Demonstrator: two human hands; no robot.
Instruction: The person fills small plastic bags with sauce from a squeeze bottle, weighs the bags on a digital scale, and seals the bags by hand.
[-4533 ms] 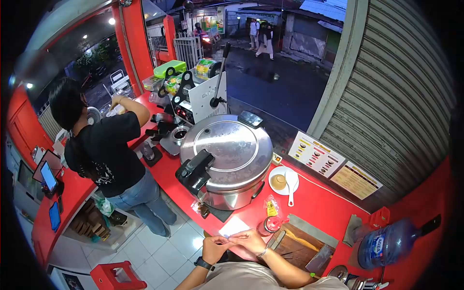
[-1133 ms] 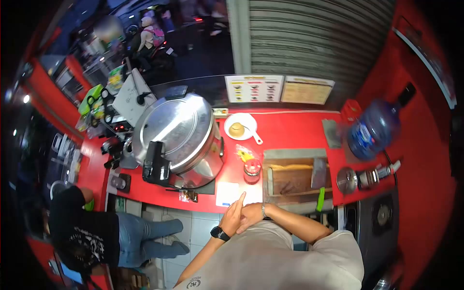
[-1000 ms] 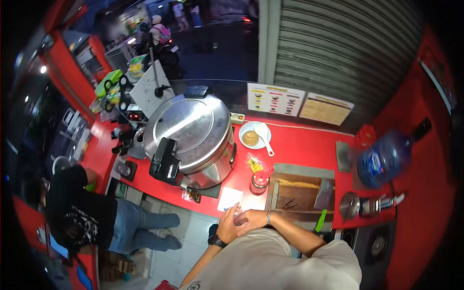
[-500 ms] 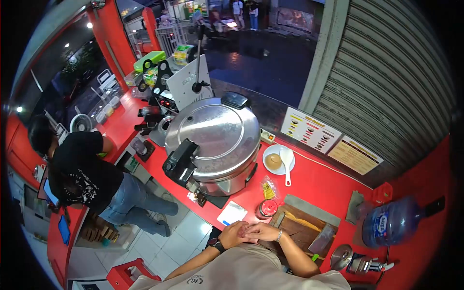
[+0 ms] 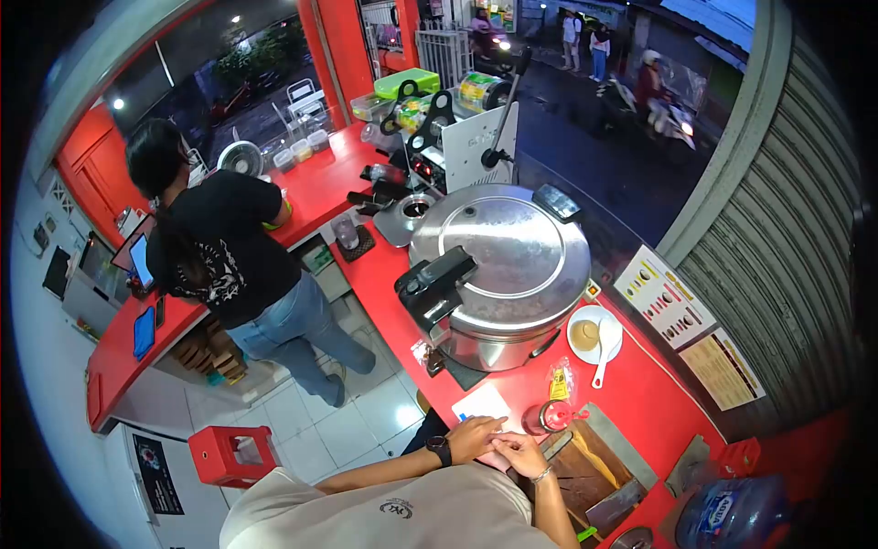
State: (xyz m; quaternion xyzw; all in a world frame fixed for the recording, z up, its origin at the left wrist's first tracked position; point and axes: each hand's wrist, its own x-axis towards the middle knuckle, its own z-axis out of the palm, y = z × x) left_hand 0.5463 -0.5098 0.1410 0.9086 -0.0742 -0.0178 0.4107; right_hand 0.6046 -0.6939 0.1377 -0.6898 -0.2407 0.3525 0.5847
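Paper (image 5: 482, 400) lies on the counter (image 5: 645, 393) just beyond your left hand (image 5: 473, 438), farther from your right hand (image 5: 520, 455), its long axis unclear; your hands meet at the fingers, any held item indeterminable.

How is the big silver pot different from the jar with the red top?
The pot is much bigger than the jar. The pot has a silver top, the jar a red one. The jar is near the right hand; the pot stands farther away. Both have lids on.
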